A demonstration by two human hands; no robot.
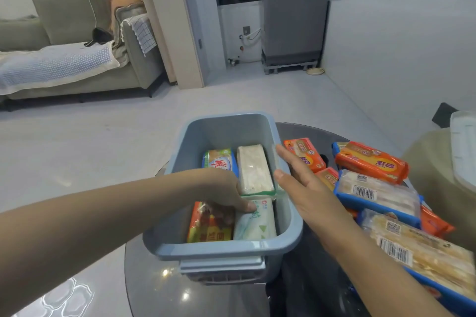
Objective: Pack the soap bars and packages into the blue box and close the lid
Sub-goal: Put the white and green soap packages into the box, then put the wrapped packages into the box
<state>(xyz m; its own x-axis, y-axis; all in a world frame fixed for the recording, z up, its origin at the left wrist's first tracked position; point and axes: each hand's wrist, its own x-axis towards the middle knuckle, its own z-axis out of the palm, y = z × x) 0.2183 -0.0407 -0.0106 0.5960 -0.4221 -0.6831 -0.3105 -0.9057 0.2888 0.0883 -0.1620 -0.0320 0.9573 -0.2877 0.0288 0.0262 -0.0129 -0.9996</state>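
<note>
Packing half done: blue box (167, 213) sits on the dark round table (154, 291), four soaps in the bottom. My left hand (226, 193) is down inside, fingers loosely bent and pressing on the orange-yellow pack (208, 229) and white-green pack (257, 224) at the 6 o'clock end, gripping nothing as far as I can tell. My right hand (306, 188) is flat and empty, fingers straight, against the box's 3 o'clock wall.

Step in hand, I judge: seat these two flat and snug so a second layer fits. Push down evenly, slide them toward the 6 o'clock wall, keep the right hand bracing so the box doesn't skid.

Blue-white pack (219, 161) and cream bar (253, 167) fill the 12 o'clock end. Room left: upward only, walls are tall.

Unpacked orange packs (371, 161) and long blue-edged packages (378, 192) crowd 3 o'clock, close to the box; reach there is short. Box overhangs the table edge around 9 o'clock, so no hard pushing that way. Lid: possibly the clear piece (463, 147) at far 3 o'clock, unsure.
</note>
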